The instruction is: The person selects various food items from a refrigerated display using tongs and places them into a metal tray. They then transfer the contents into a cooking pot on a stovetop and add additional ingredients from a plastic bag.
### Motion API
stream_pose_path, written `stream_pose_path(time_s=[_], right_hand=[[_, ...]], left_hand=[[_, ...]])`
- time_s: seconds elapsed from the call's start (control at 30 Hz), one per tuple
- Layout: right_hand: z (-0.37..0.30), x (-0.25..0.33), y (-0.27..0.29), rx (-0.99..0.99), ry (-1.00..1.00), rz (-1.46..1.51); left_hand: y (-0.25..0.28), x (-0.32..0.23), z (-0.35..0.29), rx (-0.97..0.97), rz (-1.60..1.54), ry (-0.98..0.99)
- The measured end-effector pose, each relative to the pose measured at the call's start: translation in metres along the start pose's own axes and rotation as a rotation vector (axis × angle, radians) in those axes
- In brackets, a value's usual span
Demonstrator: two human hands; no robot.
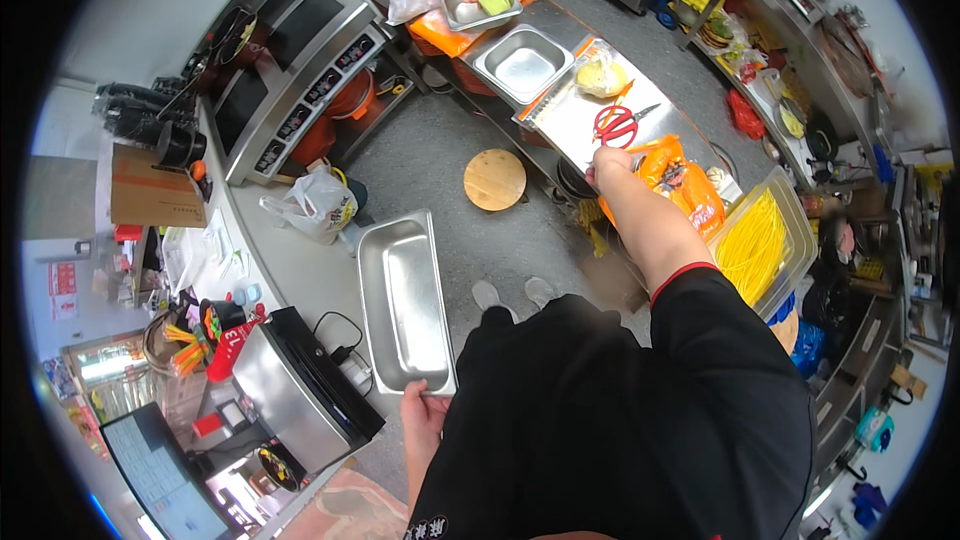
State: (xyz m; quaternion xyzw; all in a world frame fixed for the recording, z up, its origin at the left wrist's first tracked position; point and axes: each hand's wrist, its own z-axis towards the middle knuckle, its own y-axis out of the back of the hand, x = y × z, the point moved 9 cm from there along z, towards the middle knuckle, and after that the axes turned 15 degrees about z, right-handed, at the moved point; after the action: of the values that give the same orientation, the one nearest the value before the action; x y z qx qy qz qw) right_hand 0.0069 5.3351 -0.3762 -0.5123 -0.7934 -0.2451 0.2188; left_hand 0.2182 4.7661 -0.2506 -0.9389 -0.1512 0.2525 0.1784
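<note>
My left hand (424, 414) grips the near rim of a long, deep stainless steel pan (404, 290). The pan is bare inside and juts past the left counter's edge over the floor. On the right, my right hand (607, 164) is at the edge of the steel work table, its fingers curled. What they hold, if anything, is hidden. Just beyond that hand lie red-handled scissors (617, 126). An orange plastic bag (678, 185) sits against my right forearm. Close to my right sleeve is a clear tub of yellow noodles (757, 240).
A smaller steel pan (524, 64) and a tray with yellow-green food (482, 2) stand farther along the table. A round wooden stool (495, 180) is on the floor between the counters. A white plastic bag (318, 202) and a black-fronted appliance (318, 380) occupy the left counter.
</note>
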Motion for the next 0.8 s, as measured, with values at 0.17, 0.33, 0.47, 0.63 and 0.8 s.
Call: stream_pose_path(time_s=[0.17, 0.33, 0.47, 0.63, 0.8], right_hand=[[-0.026, 0.007, 0.004, 0.096, 0.020, -0.014], [-0.064, -0.018, -0.010, 0.305, -0.122, 0.108], [-0.106, -0.062, -0.010, 0.646, -0.198, 0.176], [-0.164, -0.107, 0.035, 0.903, -0.082, 0.066], [-0.243, -0.176, 0.070, 1.137, -0.056, -0.188]], left_hand=[[0.006, 0.041, -0.035, -0.066, -0.098, -0.033], [0.019, 0.071, -0.069, -0.309, -0.094, -0.087], [0.046, 0.077, -0.086, -0.403, 0.041, -0.175], [0.109, 0.116, -0.160, -0.516, -0.028, -0.251], [0.184, 0.130, -0.291, -0.634, -0.163, -0.461]])
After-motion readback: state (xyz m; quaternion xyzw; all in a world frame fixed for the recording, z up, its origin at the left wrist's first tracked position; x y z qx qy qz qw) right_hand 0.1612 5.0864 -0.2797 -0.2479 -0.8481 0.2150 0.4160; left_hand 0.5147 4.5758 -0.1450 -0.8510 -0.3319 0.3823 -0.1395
